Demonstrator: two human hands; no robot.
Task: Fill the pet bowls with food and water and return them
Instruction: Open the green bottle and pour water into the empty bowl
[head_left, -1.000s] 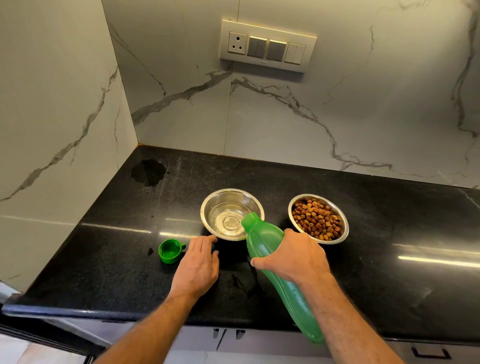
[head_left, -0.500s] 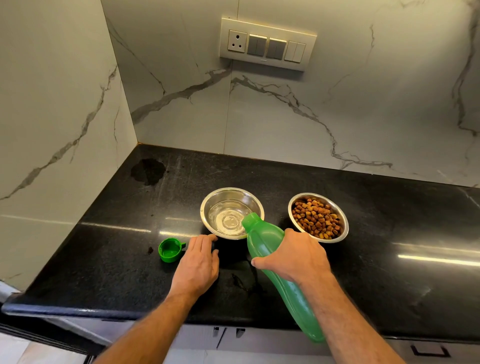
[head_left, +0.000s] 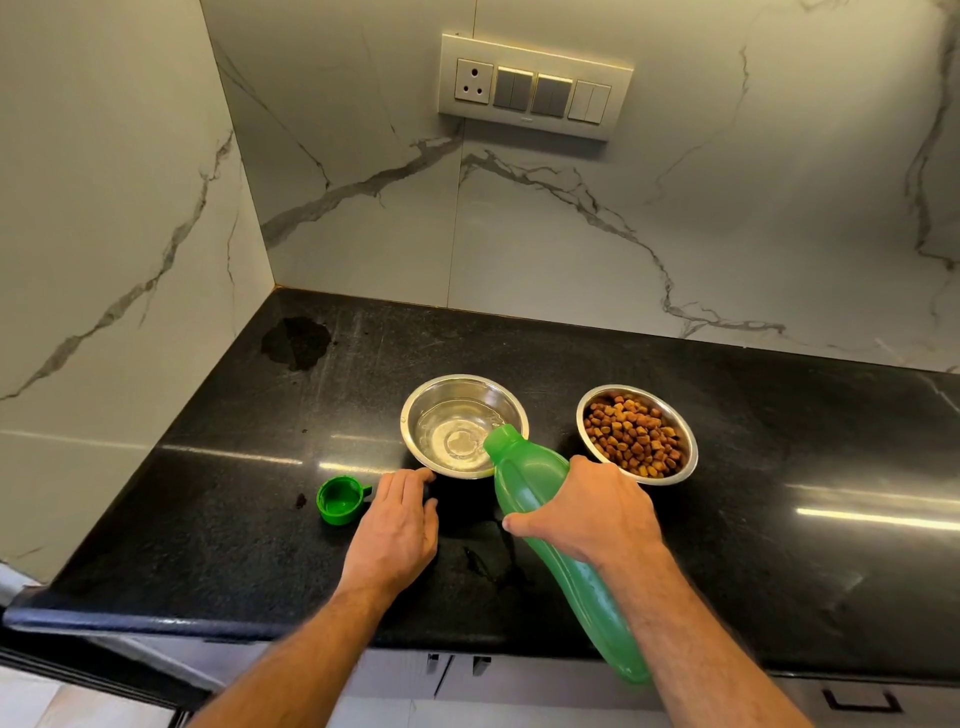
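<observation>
**Green bottle tipped over the water bowl**

The right hand (head_left: 592, 512) grips the green bottle (head_left: 540, 499) around its upper body, fingers curled closed over it, thumb on the left side. The bottle is tilted, its mouth over the near right rim of the water bowl (head_left: 457, 415) at frame centre. The left hand (head_left: 397, 525) lies flat and open on the black counter (head_left: 779, 415), fingertips just beside that bowl's near left edge, holding nothing. Left of it sits one green cap (head_left: 340, 499), open side up. Two steel bowls: the second, the kibble bowl (head_left: 592, 415), stands right of centre, full.
</observation>
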